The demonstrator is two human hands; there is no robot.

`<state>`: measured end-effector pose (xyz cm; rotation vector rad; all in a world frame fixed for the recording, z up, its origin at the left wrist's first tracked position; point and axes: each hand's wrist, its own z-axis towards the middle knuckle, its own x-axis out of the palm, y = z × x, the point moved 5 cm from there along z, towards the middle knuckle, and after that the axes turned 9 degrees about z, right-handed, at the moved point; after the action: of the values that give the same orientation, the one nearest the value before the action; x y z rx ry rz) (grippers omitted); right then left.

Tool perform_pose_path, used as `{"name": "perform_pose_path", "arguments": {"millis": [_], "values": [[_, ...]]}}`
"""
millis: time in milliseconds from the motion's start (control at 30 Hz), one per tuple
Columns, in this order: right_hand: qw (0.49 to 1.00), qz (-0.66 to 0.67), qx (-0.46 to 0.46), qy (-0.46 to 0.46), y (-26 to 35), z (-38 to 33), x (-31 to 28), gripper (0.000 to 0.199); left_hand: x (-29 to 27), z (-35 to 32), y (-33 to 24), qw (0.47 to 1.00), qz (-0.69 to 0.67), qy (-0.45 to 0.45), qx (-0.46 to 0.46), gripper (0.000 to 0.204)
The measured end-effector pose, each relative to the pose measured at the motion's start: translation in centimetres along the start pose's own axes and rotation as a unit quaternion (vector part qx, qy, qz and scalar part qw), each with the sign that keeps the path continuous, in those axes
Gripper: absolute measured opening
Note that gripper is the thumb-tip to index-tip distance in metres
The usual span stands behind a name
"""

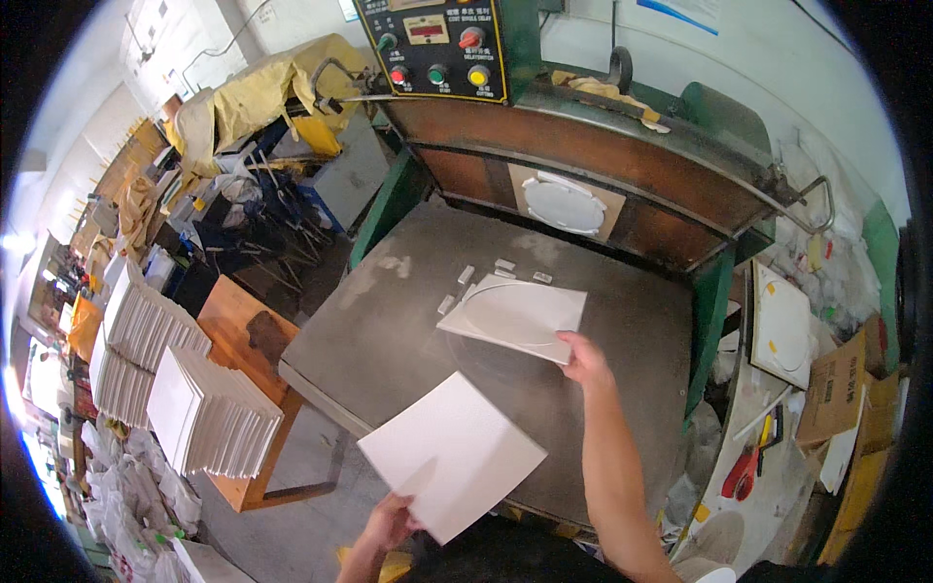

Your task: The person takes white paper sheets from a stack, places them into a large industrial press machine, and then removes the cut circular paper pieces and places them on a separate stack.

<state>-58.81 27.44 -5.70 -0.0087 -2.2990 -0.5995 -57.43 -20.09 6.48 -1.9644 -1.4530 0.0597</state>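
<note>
My left hand [391, 521] grips a plain white square sheet [457, 449] by its near corner, holding it tilted over the machine bed's front edge. Further off, my right hand [585, 360] pinches the near right corner of a white square board [523, 311] with a curved cut line in it. That board is raised at my hand; whether its far side touches the grey machine bed [379, 335] I cannot tell. Several small white blocks [466, 275] lie on the bed just beyond it. A white round form [564, 204] is fixed to the upright brown press plate [457, 133].
Stacks of white sheets [219, 413] stand on a wooden bench [243, 325] at left. A control panel [432, 49] with coloured knobs hangs above. On the right-hand side table lie red-handled scissors [743, 473] and a white board [780, 325], beside a cardboard box [832, 389].
</note>
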Motion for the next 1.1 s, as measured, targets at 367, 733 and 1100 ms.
{"name": "perform_pose_path", "arguments": {"millis": [367, 733, 1100], "values": [[0.955, -0.012, -0.279, -0.101, 7.2, -25.7, -10.2, 0.042, 16.0, 26.7, -4.5, 0.995, -0.067, 0.024, 0.074, 0.031], [0.832, -0.111, -0.358, -0.408, -5.8, -43.9, -15.8, 0.044, 21.2, 21.7, -8.9, 0.668, 0.589, -0.088, 0.446, 0.061], [0.828, 0.036, -0.412, -0.378, -14.7, -51.2, -9.0, 0.039, 28.0, 26.2, -4.2, 0.456, 0.74, 0.035, 0.494, 0.056]]}}
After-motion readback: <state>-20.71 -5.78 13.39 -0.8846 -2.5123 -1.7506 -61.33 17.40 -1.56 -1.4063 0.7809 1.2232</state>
